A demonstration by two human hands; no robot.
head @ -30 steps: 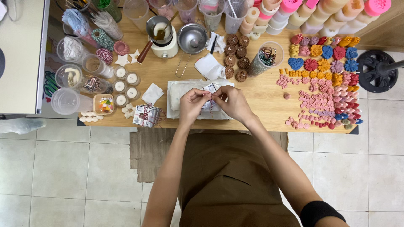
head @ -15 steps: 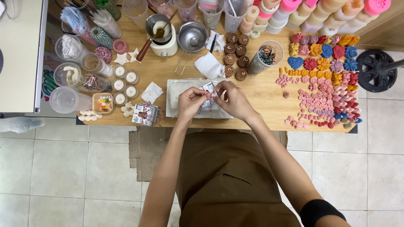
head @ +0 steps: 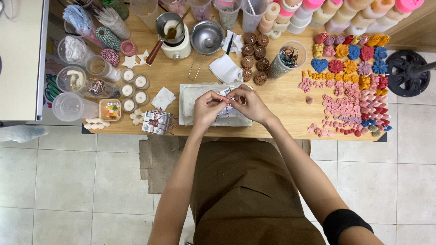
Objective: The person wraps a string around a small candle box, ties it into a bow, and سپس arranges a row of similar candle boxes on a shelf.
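My left hand (head: pixel 206 109) and my right hand (head: pixel 249 105) meet over a small white gift box (head: pixel 225 109), which rests on a white cloth pad (head: pixel 188 102) at the table's near edge. Both hands pinch a thin red-and-white string (head: pixel 226 105) that runs across the box, with the fingertips almost touching above it. The box is mostly hidden under my fingers. A finished silver box tied with the same kind of string (head: pixel 156 122) stands to the left of my left hand.
The wooden table (head: pixel 281 97) holds small white candles in cups (head: pixel 128 90), clear plastic cups (head: pixel 68 108), twine spools (head: pixel 109 56), a melting pot (head: pixel 175 38), a metal bowl (head: pixel 206 37), brown candles (head: pixel 254 59) and several coloured wax flowers (head: pixel 349 86).
My fingertips have drawn closer together over the box and the string between them is shorter. The whole view has drifted slightly.
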